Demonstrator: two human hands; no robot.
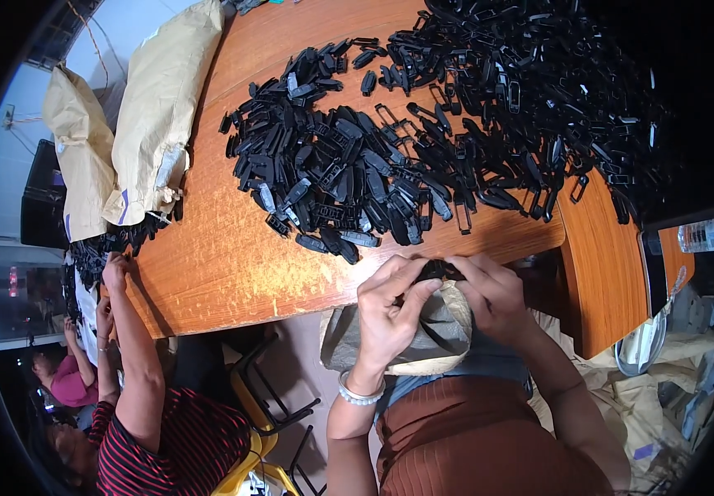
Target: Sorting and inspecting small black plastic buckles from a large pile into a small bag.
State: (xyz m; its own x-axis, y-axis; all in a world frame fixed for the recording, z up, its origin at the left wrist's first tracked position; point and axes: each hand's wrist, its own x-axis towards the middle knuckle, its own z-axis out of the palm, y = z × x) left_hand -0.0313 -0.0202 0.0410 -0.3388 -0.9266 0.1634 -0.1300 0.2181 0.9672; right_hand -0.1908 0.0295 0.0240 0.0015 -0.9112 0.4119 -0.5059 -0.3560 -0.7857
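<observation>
Near the table's front edge, my left hand (390,310) and my right hand (491,298) meet with fingers pinched together. Between their fingertips sits a small black plastic part (434,269), mostly covered by the fingers, so its exact shape is hidden. Just below my hands, on my lap, an open paper sack (448,357) with a grey lining gapes upward. A pile of solid, elongated black plastic pieces (324,157) lies on the table straight ahead. To its right, a larger heap of black plastic frames and pieces (530,99) spreads toward the far right.
The wooden table (216,264) has a worn surface. Two tall paper sacks (162,107) stand at the far left. A co-worker in a striped shirt (162,442) reaches toward black parts there. A yellow chair (253,397) is at left; more paper sacks (638,405) lie low at right.
</observation>
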